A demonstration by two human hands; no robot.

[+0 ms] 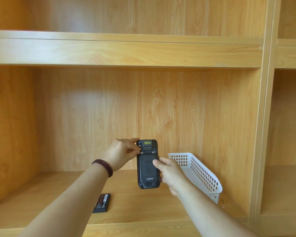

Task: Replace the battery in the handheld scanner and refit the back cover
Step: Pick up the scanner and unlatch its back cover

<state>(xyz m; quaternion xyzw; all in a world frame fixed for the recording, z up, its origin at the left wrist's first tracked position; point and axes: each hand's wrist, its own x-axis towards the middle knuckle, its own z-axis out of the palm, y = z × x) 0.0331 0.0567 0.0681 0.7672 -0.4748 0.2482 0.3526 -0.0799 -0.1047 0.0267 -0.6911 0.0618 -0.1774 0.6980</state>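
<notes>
Spare battery (102, 203) lies flat on shelf (135, 211), near front, well apart from both hands. Right hand (169, 170) grasps scanner (148, 164) upright above shelf, thumb on back cover (148, 168). Left hand (121, 153) pinches at cover latch (141, 152) near top left, fingers clenched on it. White basket (200, 173) just behind right hand, tipped on its side. Risks, IMO: latch only part turned, so cover pops loose; one-hand hold slips while twisting, unit drops to shelf. Can't tell if 2nd latch is set.
</notes>
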